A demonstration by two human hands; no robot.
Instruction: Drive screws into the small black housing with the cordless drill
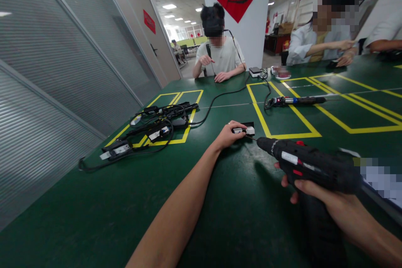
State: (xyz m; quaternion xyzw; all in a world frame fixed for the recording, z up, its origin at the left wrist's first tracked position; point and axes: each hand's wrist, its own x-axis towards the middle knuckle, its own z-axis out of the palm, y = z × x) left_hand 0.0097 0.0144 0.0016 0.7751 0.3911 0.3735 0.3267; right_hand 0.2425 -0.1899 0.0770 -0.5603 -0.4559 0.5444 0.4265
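Observation:
A black cordless drill (317, 165) points left and away from me, its handle wrapped by my right hand (326, 201). The drill's thin bit reaches a small black part with white pieces on it (250, 129), which lies on the green table. My left hand (231, 135) grips the left end of that part, fingers pressed together over it. Whether the bit's tip touches the part or sits just beside it, I cannot tell.
Black devices with cables (160, 127) spread over yellow tape at the left. A cabled pen-like tool (297, 101) lies inside yellow tape (282, 136) at the right. Across the green table (125, 209) sit people, one with a thin tool, near a small box (255, 71).

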